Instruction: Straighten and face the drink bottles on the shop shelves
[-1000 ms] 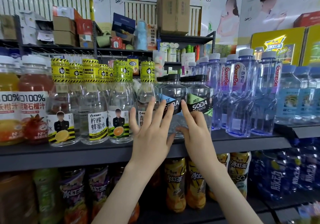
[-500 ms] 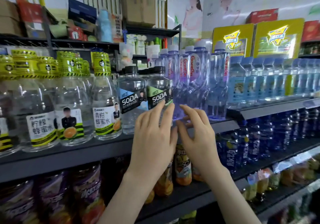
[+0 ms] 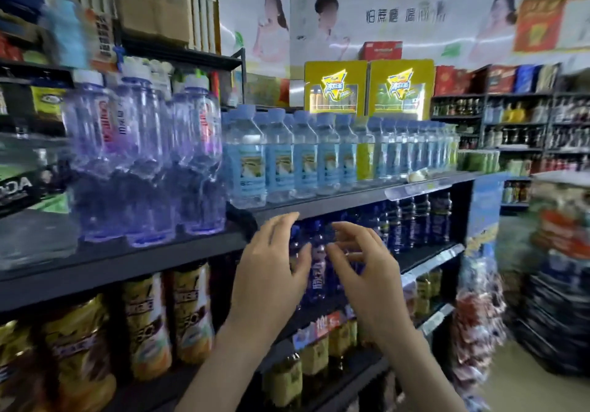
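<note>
Both hands are empty and held up at the left end of a shelf [image 3: 427, 260]: the left hand [image 3: 271, 271] with fingers spread, the right hand [image 3: 360, 268] loosely curled, touching nothing that I can make out. Between them stands a dark blue bottle [image 3: 316, 264], frontmost in its row, likely next for facing. That calls for closing on its sides and turning the label forward. Purple bottles [image 3: 143, 172] crowd the upper left; the upper shelf [image 3: 351, 202], carrying pale bottles [image 3: 303, 159], overhangs the reach.

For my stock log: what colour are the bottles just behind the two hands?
Dark blue; the bottles show best in the head view.
</note>
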{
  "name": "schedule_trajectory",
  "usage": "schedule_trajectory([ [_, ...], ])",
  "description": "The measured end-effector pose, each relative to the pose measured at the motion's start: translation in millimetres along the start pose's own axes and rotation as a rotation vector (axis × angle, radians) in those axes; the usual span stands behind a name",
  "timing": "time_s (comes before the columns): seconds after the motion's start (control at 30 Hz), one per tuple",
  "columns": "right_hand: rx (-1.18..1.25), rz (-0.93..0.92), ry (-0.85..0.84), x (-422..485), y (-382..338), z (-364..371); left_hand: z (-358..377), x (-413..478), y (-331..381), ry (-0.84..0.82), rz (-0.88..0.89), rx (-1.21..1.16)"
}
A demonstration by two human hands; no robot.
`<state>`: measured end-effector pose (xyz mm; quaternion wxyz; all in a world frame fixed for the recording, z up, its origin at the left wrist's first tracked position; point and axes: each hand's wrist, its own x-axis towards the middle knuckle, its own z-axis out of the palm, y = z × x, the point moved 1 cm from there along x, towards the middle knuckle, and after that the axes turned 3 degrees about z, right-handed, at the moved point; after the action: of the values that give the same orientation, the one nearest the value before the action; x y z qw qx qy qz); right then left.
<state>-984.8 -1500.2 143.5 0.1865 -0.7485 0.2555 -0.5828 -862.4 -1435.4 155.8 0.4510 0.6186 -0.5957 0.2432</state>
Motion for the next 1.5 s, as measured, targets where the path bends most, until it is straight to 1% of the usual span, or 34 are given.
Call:
schedule_trajectory([
  [0.1,-0.054,0.006,-0.012,16,48,-40,47,16,29,-0.014,-0.064,-0.062],
  [0.3,-0.018,0.049,-0.005,64,124,-87,130,59,64,-0.006,-0.093,-0.025],
  [0.37,-0.004,0.037,-0.002,87,144,-91,157,81,66,0.039,-0.062,0.052],
  [0.5,0.035,-0.008,0.000,132,182,-89,205,133,60,0.230,0.009,0.287],
  [0.67,0.054,-0.050,-0.001,193,221,-83,241,204,53,0.373,0.025,0.468],
  [0.77,0.110,-0.061,-0.010,223,234,-80,256,241,47,0.398,-0.029,0.576],
  [0.87,0.159,-0.103,-0.019,241,247,-77,268,260,43,0.386,-0.120,0.622],
  [0.97,0.199,-0.122,-0.034,253,260,-70,277,266,39,0.380,-0.136,0.683],
  [1.03,0.219,-0.132,-0.060,259,267,-66,278,267,39,0.415,-0.127,0.712],
  [1.17,0.297,-0.162,-0.115,266,269,-62,277,267,41,0.495,-0.108,0.651],
  [1.27,0.332,-0.164,-0.167,269,268,-60,278,260,49,0.564,-0.042,0.610],
  [1.33,0.368,-0.158,-0.192,269,268,-62,282,249,59,0.564,0.033,0.475],
  [1.4,0.390,-0.156,-0.206,269,269,-67,286,236,70,0.496,0.080,0.277],
  [1.43,0.389,-0.161,-0.221,268,269,-71,287,230,74,0.482,0.090,0.217],
  [1.5,0.372,-0.179,-0.285,268,267,-75,288,224,82,0.507,0.110,0.150],
])
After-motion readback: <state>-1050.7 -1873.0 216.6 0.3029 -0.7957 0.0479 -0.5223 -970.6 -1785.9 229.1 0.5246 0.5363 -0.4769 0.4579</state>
